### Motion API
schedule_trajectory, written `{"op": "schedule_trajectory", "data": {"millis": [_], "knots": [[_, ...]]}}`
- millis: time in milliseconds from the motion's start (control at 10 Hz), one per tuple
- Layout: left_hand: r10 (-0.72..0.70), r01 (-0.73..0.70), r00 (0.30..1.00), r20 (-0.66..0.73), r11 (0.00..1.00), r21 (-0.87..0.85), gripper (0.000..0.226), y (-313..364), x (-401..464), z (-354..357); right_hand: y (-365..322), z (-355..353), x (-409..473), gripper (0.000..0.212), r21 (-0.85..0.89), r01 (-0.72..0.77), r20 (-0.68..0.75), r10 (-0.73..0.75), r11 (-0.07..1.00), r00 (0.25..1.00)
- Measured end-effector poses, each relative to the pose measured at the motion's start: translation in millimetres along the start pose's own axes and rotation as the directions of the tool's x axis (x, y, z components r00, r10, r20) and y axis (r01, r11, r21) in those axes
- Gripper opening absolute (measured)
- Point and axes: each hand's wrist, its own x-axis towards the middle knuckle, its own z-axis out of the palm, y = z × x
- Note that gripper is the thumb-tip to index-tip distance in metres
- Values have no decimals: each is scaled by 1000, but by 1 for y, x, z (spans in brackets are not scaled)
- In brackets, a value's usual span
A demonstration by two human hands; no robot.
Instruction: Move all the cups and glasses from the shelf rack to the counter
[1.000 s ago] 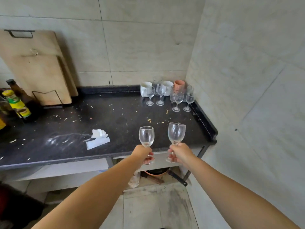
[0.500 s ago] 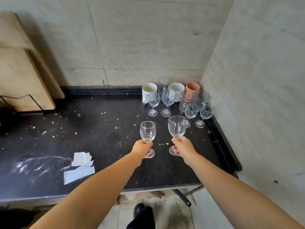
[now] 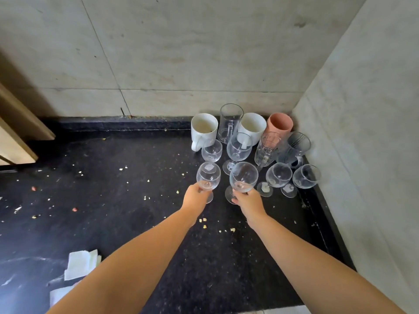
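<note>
Two stemmed glasses, upright over the black counter (image 3: 136, 223): left glass (image 3: 208, 179) gripped at stem by left hand (image 3: 195, 198); right glass (image 3: 243, 177) likewise by right hand (image 3: 248, 203). Both carried farther back than before, now just before the corner cluster: white mugs (image 3: 203, 130), pink cup (image 3: 279, 124), other glasses (image 3: 278, 176). Crumbs, folded paper (image 3: 82, 264) nearer.

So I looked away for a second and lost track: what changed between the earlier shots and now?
Both hands carried their wine glasses forward over the counter toward the corner cluster. The left hand still grips its glass, the right hand its glass; both now sit just before the standing glasses. Nothing was let go. The white mugs, pink cup and other glasses stayed put.
</note>
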Motion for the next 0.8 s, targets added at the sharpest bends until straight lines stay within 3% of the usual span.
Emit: {"op": "schedule_trajectory", "data": {"millis": [100,300,700,800], "knots": [[0,0,1000,-3,999,-40,6,-1,10,7,3,6,13,28,-6,-6,15,6,1000,1000],[-41,38,999,-34,997,-74,28,-2,25,17,6,10,28,29,18,-31,37,30,999,999],[11,-11,1000,6,1000,-14,32,-2,28,20,7,12,34,31,62,-77,70,73,995,995],[17,-18,1000,-14,1000,-24,21,0,22,20,8,7,28,27,49,-74,66,70,996,995]]}}
